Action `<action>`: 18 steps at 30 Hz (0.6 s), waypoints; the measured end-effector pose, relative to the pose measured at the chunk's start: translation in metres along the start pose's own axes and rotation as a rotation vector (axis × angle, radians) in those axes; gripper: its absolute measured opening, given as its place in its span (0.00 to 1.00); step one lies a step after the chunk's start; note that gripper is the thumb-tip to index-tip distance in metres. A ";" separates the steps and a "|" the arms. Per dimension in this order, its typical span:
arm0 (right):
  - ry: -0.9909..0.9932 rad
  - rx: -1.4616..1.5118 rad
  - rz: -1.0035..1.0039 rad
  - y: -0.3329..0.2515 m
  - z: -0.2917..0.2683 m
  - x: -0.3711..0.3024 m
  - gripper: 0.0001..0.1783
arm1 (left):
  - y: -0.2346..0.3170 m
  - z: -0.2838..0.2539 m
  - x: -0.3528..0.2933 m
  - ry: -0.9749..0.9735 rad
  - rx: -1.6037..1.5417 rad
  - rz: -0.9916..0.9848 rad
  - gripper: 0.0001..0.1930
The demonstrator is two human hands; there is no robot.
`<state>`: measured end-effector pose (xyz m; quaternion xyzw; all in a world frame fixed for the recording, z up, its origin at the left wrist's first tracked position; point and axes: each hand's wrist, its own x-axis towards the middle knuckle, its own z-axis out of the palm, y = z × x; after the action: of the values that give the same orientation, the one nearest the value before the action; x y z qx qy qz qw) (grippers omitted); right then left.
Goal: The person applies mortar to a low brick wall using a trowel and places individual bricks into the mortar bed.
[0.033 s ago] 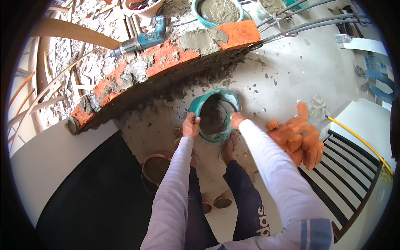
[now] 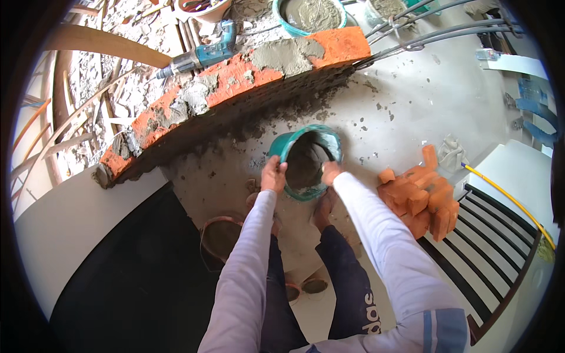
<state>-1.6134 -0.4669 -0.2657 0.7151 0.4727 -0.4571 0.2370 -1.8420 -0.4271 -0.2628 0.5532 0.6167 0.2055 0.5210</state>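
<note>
Head view: one green bucket (image 2: 306, 162), centre frame, tilted below one brick wall (image 2: 235, 88). Left hand (image 2: 273, 175) and right hand (image 2: 331, 172) each grip its rim, arms extended forward. One brick pile (image 2: 421, 197) right; one drill (image 2: 197, 57) upper left.

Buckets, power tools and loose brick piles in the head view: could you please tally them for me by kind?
Buckets: 2, a green one held at its rim by the left hand and right hand, and a mortar-filled one beyond the brick wall.
Drills: 1, blue.
Loose brick piles: 1.
Total: 4.
</note>
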 end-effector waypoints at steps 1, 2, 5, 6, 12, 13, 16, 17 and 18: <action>0.040 -0.004 -0.028 -0.008 0.022 -0.005 0.21 | 0.006 0.002 0.007 -0.023 0.075 -0.012 0.10; 0.079 -0.013 -0.041 -0.007 0.038 -0.011 0.23 | 0.019 0.006 0.012 -0.057 0.137 -0.025 0.10; 0.129 -0.057 -0.281 -0.012 0.050 -0.047 0.19 | 0.035 -0.017 0.022 -0.053 0.102 -0.180 0.09; 0.176 -0.099 -0.467 -0.028 0.047 -0.059 0.17 | 0.006 -0.027 0.020 0.006 0.093 -0.159 0.10; 0.335 0.085 -0.268 -0.014 0.013 -0.037 0.21 | 0.015 -0.018 0.015 -0.197 0.185 -0.179 0.31; 0.257 0.081 -0.278 -0.028 0.025 -0.032 0.23 | 0.007 -0.018 0.010 -0.179 0.174 -0.166 0.32; 0.104 0.055 -0.255 -0.046 0.032 -0.049 0.25 | 0.005 -0.026 -0.001 -0.125 0.117 -0.171 0.17; 0.029 0.035 -0.324 -0.028 0.026 -0.057 0.23 | 0.010 -0.022 -0.007 -0.122 0.104 -0.166 0.17; -0.042 0.018 -0.389 -0.015 0.020 -0.061 0.22 | 0.016 -0.016 -0.015 -0.053 0.045 -0.177 0.15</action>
<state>-1.6435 -0.5035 -0.2196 0.6025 0.5928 -0.5136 0.1474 -1.8509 -0.4305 -0.2375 0.5136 0.6535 0.1300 0.5407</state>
